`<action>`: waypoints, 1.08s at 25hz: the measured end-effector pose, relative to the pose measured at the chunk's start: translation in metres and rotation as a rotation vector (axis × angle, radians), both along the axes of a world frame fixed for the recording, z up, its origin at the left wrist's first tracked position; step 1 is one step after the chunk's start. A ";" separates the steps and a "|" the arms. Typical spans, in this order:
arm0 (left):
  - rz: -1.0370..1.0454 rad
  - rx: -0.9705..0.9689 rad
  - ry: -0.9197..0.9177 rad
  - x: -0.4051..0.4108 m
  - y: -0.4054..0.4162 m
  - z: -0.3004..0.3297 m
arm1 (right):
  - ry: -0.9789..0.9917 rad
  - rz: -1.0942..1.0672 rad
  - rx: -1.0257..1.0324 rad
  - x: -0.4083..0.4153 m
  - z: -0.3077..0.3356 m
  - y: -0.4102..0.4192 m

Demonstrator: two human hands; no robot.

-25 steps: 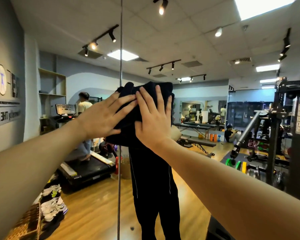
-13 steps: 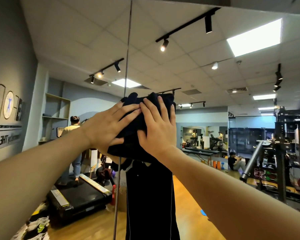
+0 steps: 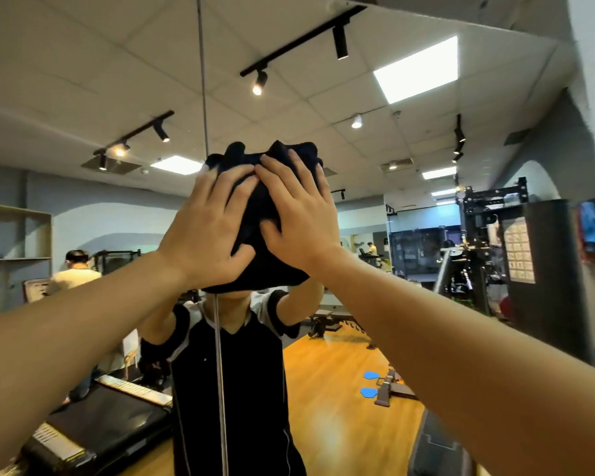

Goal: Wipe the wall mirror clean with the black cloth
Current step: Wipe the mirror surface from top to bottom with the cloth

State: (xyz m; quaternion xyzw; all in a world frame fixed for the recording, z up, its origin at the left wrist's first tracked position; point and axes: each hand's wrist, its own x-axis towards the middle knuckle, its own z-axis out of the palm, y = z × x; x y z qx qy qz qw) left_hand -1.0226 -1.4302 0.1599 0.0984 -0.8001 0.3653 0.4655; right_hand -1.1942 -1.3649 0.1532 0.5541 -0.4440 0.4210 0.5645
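Your left hand (image 3: 208,231) and right hand (image 3: 298,218), fingers spread nearly flat and curled round nothing, press the bunched black cloth (image 3: 260,214) against the wall mirror (image 3: 409,139), just right of the vertical panel seam (image 3: 202,80). Over the last second the cloth has climbed from chest height toward 12 o'clock, the view tilting up with it. Judged from this, you are mid-stroke on an upward pass; glass at 3 and 9 o'clock likely remains to be wiped.
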 end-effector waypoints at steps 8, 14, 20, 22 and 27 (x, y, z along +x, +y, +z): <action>0.094 -0.083 0.093 -0.044 0.011 -0.004 | 0.036 -0.033 -0.023 -0.038 0.002 0.016; 0.133 -0.074 0.107 -0.085 0.029 -0.006 | 0.062 -0.069 -0.005 -0.081 0.006 0.035; 0.115 -0.065 0.102 -0.150 0.057 -0.006 | 0.055 -0.107 0.007 -0.146 0.006 0.065; 0.105 -0.071 0.091 -0.175 0.067 -0.006 | 0.035 -0.103 0.010 -0.170 0.002 0.077; 0.084 -0.081 0.049 -0.230 0.089 -0.020 | -0.016 -0.064 0.019 -0.224 -0.021 0.101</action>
